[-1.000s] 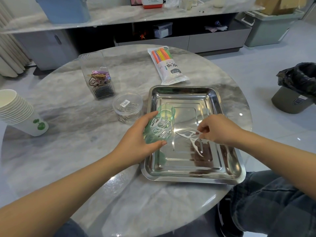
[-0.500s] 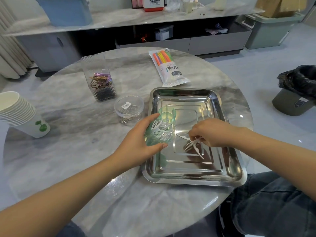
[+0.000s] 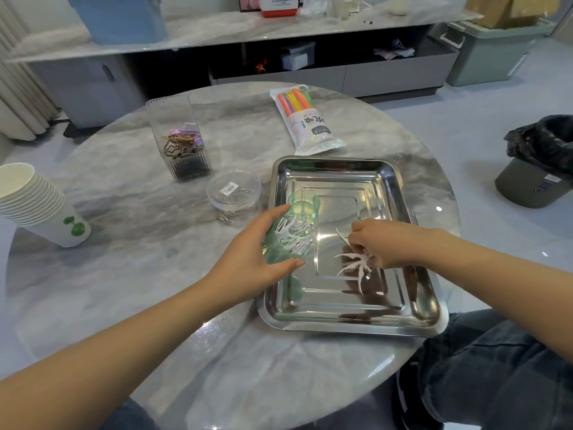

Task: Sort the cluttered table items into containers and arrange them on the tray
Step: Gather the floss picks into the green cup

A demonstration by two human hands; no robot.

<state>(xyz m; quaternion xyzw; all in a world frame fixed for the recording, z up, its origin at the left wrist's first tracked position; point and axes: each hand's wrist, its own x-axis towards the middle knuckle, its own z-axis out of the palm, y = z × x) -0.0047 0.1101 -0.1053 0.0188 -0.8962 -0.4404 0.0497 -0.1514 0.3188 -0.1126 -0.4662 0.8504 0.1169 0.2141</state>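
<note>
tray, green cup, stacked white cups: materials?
Tray: metal, likely stainless steel, polished; it mirrors the hands and light.
Green cup: probably clear tinted plastic; the white picks inside show through its wall. The left hand grips it.
Stacked white cups: look like paper, matte, with rolled rims and a printed green leaf.
</note>
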